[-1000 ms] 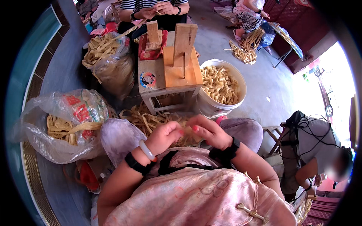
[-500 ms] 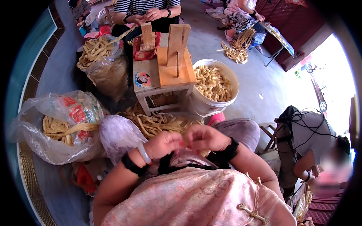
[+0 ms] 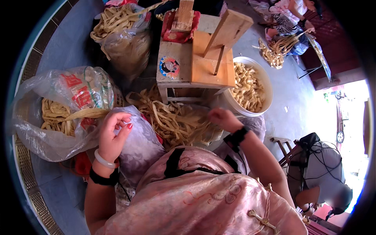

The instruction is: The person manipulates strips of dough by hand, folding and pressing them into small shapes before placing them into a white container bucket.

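Note:
My left hand [image 3: 112, 138] is raised above my left knee, thumb and fingers apart, with nothing seen in it. Just beside its fingertips is the end of a pale yellow flat strip [image 3: 89, 113], which trails out of a clear plastic bag [image 3: 29, 117] of such strips. My right hand [image 3: 226, 120] is near the front of a white bucket [image 3: 268, 105]. Its fingers are curled and slightly blurred; whatever they hold, if anything, is hidden. Small knotted yellow pieces [image 3: 247, 88] fill the bucket. Loose strips [image 3: 172, 121] lie in a heap between my knees.
In front stands a small wooden table [image 3: 166, 51] bearing an upright board [image 3: 229, 31] with a thin rod and a block on a red cloth [image 3: 172, 33]. Another full bag [image 3: 127, 55] stands behind left. A person [image 3: 321, 172] bends at the right; another [image 3: 290, 19] sits far right.
My hands have parted: the left moved left toward the bag's strip and its fingers opened; the right moved up and right toward the bucket. The view has shifted, and the person across is mostly out of it.

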A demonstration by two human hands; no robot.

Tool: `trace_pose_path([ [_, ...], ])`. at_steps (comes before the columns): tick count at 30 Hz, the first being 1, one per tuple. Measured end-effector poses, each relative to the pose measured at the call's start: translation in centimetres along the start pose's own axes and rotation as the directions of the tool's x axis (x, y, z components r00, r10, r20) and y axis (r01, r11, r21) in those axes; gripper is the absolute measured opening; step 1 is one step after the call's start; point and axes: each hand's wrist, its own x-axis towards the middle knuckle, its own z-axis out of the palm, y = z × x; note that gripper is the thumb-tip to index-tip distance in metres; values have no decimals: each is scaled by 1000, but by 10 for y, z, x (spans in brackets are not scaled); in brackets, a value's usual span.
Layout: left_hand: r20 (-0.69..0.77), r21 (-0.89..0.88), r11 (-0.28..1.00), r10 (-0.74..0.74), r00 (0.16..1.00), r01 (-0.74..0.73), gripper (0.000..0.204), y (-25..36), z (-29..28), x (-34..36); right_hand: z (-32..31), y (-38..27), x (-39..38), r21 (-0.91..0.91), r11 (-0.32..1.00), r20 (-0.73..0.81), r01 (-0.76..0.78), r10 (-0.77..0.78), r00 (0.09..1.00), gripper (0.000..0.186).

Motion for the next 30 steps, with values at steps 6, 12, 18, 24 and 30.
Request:
trace_pose_path([
  [6,14,-131,985,-112,994,113,19,-3,-4,4,89,90,62,-230,956,151,-185,223,963,37],
  [12,1,-54,974,-219,976,219,23,4,-12,4,118,99,91,-660,751,338,31,259,905,39],
  [18,50,-19,968,-249,967,250,21,11,-10,20,144,164,102,-730,664,447,162,284,848,40],
  [24,90,-82,974,-206,975,213,21,15,0,34,120,135,92,-427,897,349,-117,283,893,30],
  [30,131,-227,968,-82,988,111,18,12,18,45,55,49,60,143,986,180,-83,56,982,21],
])
